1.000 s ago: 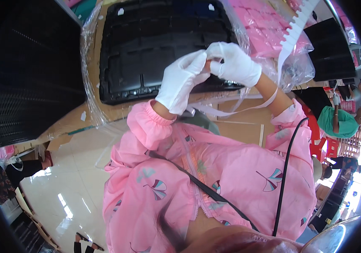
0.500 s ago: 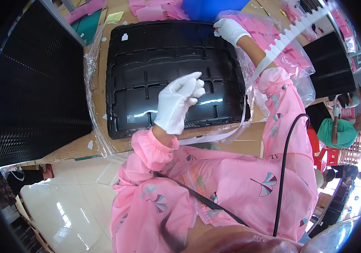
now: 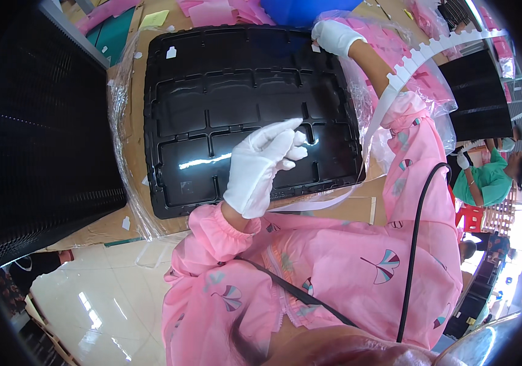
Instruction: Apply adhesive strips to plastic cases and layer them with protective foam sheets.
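Beside crinkled film (image 3: 119,116) lies a ridged tray (image 3: 236,100).

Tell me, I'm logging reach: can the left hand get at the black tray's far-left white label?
Probably yes: the left hand is above the black tray, with nothing visible blocking the white label.

The tray (image 3: 236,97) is black plastic, glossy and smooth between moulded ridges, with a bright streak of light across it. The gloves (image 3: 252,174) are white cloth, soft and matt. The strip (image 3: 416,59) looks like white paper, smooth and matt, as does the label (image 3: 171,52). The film (image 3: 118,100) is clear plastic, crinkled and shiny. The table (image 3: 93,232) has a matt, cardboard-like surface. The jacket (image 3: 334,256) is thin, creased cloth; the floor (image 3: 84,277), polished, glossy tile.
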{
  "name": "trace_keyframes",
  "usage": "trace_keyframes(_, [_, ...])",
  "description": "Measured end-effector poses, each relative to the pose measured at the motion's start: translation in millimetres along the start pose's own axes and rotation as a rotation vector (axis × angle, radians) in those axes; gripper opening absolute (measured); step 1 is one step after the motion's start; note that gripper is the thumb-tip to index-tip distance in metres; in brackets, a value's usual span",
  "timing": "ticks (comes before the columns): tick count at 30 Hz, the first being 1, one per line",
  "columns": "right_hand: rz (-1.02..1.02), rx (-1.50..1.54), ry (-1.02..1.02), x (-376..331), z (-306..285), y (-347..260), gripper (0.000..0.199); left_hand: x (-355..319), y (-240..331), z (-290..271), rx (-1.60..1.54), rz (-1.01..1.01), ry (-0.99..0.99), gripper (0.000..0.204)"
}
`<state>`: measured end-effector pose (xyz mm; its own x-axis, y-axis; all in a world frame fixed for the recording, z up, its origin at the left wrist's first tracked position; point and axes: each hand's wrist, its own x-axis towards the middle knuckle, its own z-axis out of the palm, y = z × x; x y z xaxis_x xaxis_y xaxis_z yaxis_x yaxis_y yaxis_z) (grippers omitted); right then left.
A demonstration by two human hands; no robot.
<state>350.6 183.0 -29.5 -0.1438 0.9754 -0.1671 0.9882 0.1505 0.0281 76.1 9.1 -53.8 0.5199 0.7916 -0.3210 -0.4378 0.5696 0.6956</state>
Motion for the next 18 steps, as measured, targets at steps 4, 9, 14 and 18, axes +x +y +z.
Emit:
trace_keyframes(4, [-0.081, -0.054, 0.037, 5.5, 10.7, 14.0, 0.014, 0.1, 1.2, -0.5, -0.016, -0.004, -0.011, 0.032])
trace_keyframes(9, [-0.137, -0.102, 0.135, 8.9, 19.8, 14.3, 0.015, 0.6, -0.7, -1.8, -0.021, 0.015, -0.004, 0.032])
trace_keyframes(14, [-0.115, -0.093, 0.156, 1.8, 24.4, 24.5, 0.020, -0.6, 0.1, -1.6, -0.014, 0.002, -0.016, 0.032])
trace_keyframes(18, [-0.089, -0.103, 0.120, 3.1, 21.9, 19.3, 0.019, -0.1, -1.0, -2.2, -0.018, 0.013, -0.016, 0.032])
